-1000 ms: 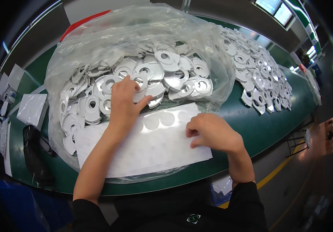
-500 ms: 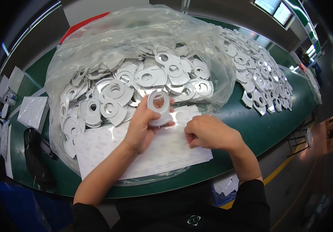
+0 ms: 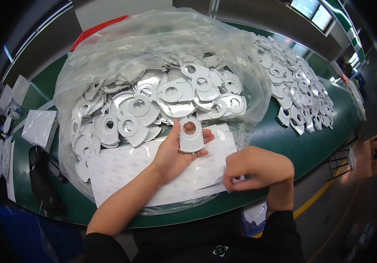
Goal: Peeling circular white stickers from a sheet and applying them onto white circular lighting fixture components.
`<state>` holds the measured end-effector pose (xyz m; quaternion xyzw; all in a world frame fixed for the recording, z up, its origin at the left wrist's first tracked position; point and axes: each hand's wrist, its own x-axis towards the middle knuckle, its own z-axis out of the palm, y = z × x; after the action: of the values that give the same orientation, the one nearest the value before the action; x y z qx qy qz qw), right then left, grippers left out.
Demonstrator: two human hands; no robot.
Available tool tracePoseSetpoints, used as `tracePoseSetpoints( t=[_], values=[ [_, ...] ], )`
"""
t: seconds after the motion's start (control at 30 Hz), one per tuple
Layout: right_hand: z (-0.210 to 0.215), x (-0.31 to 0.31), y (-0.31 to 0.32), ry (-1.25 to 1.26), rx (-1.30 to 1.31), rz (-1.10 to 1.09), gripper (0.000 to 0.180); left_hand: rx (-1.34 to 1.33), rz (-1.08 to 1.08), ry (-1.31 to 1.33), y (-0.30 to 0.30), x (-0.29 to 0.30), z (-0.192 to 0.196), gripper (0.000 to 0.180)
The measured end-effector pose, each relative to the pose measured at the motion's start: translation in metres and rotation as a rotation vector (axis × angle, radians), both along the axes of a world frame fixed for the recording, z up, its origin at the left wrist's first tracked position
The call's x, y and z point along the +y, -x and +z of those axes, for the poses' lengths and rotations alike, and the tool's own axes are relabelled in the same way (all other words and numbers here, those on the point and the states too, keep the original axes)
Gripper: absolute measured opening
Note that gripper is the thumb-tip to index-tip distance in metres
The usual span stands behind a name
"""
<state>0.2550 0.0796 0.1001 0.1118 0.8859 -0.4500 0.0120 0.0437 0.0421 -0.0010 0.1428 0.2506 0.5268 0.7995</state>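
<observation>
A white plastic part (image 3: 191, 139) with a round hole rests on the palm and fingers of my left hand (image 3: 172, 154), which grips it by its sides above a stack of white sheets (image 3: 127, 171). My right hand (image 3: 258, 168) is at the right edge of these sheets, its fingers curled and pinched together. A small white bit shows under its fingertips, but I cannot make out what it is. Beyond the sheets, a heap of similar white parts (image 3: 138, 105) lies in a large clear plastic bag (image 3: 162, 37).
A second spread of white parts (image 3: 300, 83) covers the far right of the green table (image 3: 280, 140). At the left are a white plastic-wrapped packet (image 3: 40, 126) and a black pouch-like thing (image 3: 44, 179). A red edge (image 3: 98, 31) shows behind the bag.
My left hand has moved slightly right and nearer, turning the white part's face upward. My right hand has moved right and nearer, from over the sheets to their edge.
</observation>
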Motion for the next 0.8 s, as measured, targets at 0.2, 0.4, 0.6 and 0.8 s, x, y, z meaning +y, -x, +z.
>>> tracePoseSetpoints(
  t=[0.2, 0.4, 0.6, 0.8],
  values=[
    [-0.020, 0.015, -0.011, 0.730, 0.986, 0.025, 0.017, 0.032, -0.014, -0.048, -0.003, 0.000, 0.004, 0.054],
    [-0.047, 0.026, 0.021, 0.750, 0.825, -0.735, 0.018, 0.133, -0.022, -0.085, -0.001, -0.007, 0.004, 0.062],
    [-0.059, 0.032, 0.021, 0.903, 0.903, -0.857, 0.019, 0.116, -0.038, -0.123, -0.002, -0.009, 0.006, 0.069],
    [-0.060, 0.033, 0.021, 0.974, 0.930, -0.919, 0.024, 0.093, -0.043, -0.131, -0.003, -0.012, 0.003, 0.071]
  ],
)
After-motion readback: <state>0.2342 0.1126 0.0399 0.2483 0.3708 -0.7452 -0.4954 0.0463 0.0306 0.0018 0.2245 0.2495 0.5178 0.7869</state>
